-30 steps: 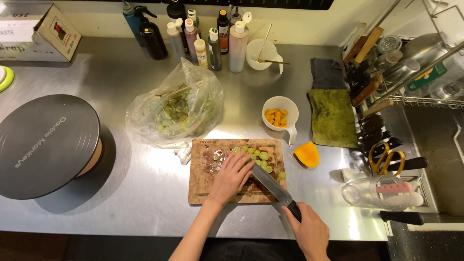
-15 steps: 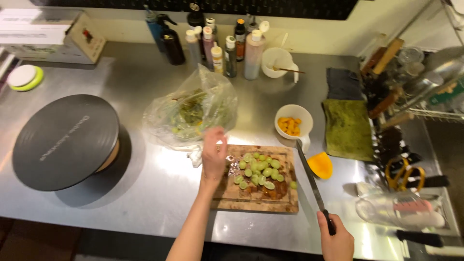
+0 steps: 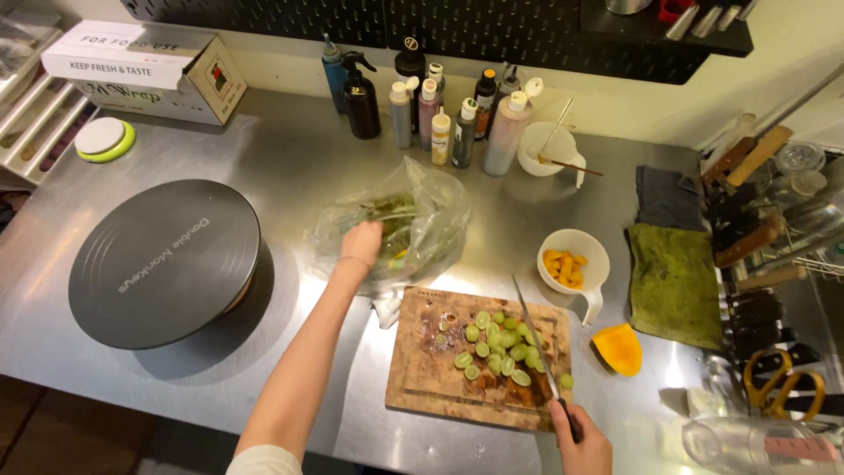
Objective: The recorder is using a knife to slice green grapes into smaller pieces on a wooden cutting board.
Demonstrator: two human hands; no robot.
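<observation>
Gleaming steel counter; left hand inside bag, right hand gripping knife.

Both arms bare from wrist up, left hand w/ thin band at wrist, pale short sleeve edge at shoulder toward 7 o'clock, right hand w/o rings or glove, no watch visible, at 5 o'clock.

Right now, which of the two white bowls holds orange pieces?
The white bowl beside the cutting board holds them. The other bowl, behind the bottles, holds only utensils.
</observation>
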